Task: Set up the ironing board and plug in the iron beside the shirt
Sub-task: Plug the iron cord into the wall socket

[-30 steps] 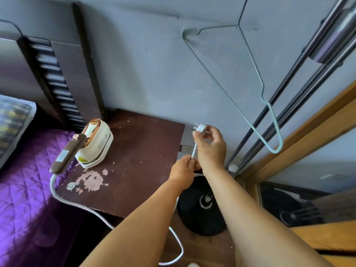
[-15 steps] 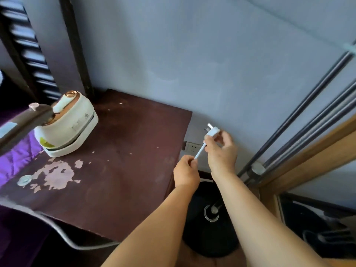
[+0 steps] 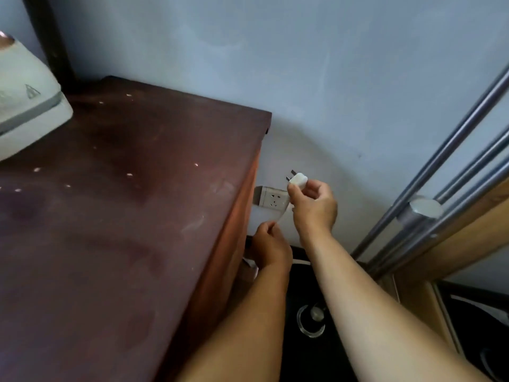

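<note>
My right hand point(image 3: 312, 206) pinches the iron's white plug point(image 3: 297, 180), prongs pointing up and left, just right of a white wall socket point(image 3: 272, 200) low on the blue wall. A little below, my left hand point(image 3: 270, 248) is closed on the white cord point(image 3: 283, 215) that runs down from the plug. The white iron point(image 3: 24, 103) sits on the dark brown nightstand point(image 3: 124, 216) at the far left, cut off by the frame edge. No shirt or ironing board is in view.
Metal poles point(image 3: 440, 188) of a stand slant up the right side, with a wooden frame point(image 3: 468, 238) beside them. A round black base point(image 3: 314, 321) lies on the floor under my forearms. The socket sits in the narrow gap between nightstand and poles.
The view has moved closer and lower toward the wall socket. Both hands, still holding plug and cord, have come down to the socket's level; the iron has slid toward the left edge.
</note>
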`<state>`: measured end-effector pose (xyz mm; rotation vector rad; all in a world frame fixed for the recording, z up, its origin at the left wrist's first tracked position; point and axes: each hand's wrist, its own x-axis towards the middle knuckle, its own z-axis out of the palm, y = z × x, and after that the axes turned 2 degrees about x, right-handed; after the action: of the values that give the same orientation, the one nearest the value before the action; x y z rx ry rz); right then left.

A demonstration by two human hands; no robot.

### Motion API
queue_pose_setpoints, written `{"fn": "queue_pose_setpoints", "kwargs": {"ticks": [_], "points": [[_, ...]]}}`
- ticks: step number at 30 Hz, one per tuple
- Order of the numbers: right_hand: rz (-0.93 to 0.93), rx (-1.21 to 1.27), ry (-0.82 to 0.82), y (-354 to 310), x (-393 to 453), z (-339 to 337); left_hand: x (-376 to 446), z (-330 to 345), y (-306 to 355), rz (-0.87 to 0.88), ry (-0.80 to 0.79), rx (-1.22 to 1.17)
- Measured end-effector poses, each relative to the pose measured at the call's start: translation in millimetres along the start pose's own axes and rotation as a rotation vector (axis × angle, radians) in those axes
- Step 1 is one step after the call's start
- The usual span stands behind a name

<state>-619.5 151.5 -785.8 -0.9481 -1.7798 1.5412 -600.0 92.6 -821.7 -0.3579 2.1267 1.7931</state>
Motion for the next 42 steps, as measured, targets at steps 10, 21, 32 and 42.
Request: {"fn": "queue_pose_setpoints", "kwargs": {"ticks": [10, 21, 32, 42], "points": [[0.001, -0.051, 0.015, 79.4, 43.9, 18.3, 55.4, 31.3, -44.3, -0.006, 0.067, 0.05], [0.05, -0.214, -0.068, 143.1, 70.0, 48.7, 90.9, 26.4, -59.7, 0.155, 0.144, 0.04], [0.077, -0.145, -0.045, 165.8, 73.6, 75.8, 97.7, 21.0, -59.5, 0.195, 0.089, 0.005], [0.077, -0.106, -0.025, 165.0, 77.6, 77.8, 98.6, 20.8, -60.8, 0.192, 0.075, -0.017]]}}
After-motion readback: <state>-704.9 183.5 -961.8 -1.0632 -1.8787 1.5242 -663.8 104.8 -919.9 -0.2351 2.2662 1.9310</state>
